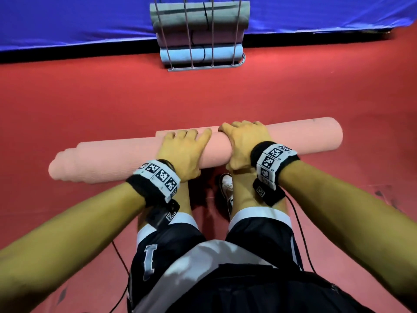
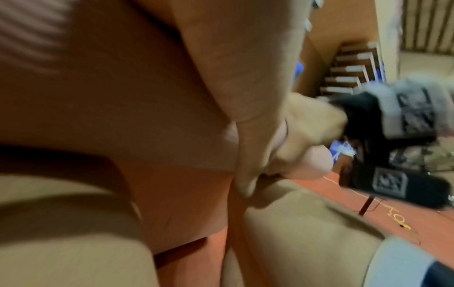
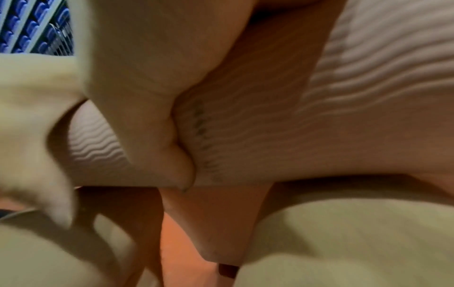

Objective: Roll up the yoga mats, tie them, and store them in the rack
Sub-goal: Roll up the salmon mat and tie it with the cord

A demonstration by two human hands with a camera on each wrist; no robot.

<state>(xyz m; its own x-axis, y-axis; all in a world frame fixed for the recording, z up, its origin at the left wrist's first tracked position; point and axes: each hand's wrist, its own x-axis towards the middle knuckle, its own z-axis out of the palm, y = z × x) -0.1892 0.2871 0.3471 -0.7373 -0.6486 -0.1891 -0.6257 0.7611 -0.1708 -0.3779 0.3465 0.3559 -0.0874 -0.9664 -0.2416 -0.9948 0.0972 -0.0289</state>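
Gripping one rolled pink mat [image 1: 282,138] with both hands, left hand [image 1: 184,152], right hand [image 1: 243,145], three rolled mats [image 1: 198,37] in far rack [image 1: 203,67]

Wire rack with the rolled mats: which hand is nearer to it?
Right, slightly. The right hand grips the pink rolled yoga mat a bit farther forward, roughly below the wire rack; the left hand grips the same roll a little farther back.

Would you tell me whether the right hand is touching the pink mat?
Touching: the right wrist view shows the right hand with its thumb pressed into the pink mat.
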